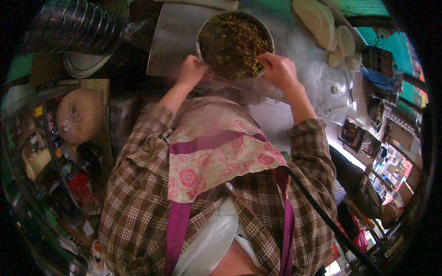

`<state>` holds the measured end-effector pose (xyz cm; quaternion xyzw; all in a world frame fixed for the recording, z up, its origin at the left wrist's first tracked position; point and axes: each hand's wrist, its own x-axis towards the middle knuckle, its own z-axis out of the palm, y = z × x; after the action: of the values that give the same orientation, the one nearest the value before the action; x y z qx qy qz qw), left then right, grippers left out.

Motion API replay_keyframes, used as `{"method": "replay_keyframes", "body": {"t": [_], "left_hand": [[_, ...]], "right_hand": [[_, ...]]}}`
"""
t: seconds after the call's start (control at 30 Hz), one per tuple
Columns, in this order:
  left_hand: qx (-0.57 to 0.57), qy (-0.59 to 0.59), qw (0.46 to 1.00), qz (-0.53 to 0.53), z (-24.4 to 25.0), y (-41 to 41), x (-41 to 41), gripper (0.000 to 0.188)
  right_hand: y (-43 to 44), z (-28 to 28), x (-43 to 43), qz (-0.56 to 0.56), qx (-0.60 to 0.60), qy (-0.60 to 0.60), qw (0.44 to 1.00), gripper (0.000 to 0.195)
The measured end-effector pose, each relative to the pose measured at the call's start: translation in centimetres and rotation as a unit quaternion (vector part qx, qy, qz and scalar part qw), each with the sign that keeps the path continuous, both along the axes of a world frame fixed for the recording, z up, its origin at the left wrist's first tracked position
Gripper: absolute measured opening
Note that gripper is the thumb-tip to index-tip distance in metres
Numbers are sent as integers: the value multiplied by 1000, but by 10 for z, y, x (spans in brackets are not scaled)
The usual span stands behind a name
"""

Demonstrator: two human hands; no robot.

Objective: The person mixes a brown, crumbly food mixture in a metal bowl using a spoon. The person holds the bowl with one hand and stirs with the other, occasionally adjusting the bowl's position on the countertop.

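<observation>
A round metal bowl [198, 38] stands in front of me at the top of the view, filled with a chopped, brown-green food mixture [234, 43]. My left hand [194, 71] is at the bowl's near left rim, its fingers curled; whether they grip the rim is hidden. At the near right side, my right hand [280, 69] reaches over the rim. Its thumb and fingertips are drawn together at the edge of the mixture, and what lies between them is too blurred to make out.
Under the bowl is a metal worktop [169, 41]. Pale, long pieces of food [317, 26] lie at the far right. A tied, full bag [80, 115] sits on a shelf to my left, below stacked metal containers [76, 27]. Another person's arm [359, 193] shows at right.
</observation>
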<state>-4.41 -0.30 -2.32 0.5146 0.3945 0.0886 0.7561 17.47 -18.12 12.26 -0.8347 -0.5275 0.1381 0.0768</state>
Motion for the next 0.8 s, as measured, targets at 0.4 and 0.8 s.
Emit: {"method": "replay_keyframes", "body": {"t": [0.4, 0.8], "left_hand": [[-68, -24, 997, 26, -2, 5, -4, 29], [14, 19, 1000, -3, 16, 4, 1, 29]], "right_hand": [[-8, -20, 0, -17, 107, 115, 987, 17], [-1, -21, -1, 72, 52, -32, 996, 8]]}}
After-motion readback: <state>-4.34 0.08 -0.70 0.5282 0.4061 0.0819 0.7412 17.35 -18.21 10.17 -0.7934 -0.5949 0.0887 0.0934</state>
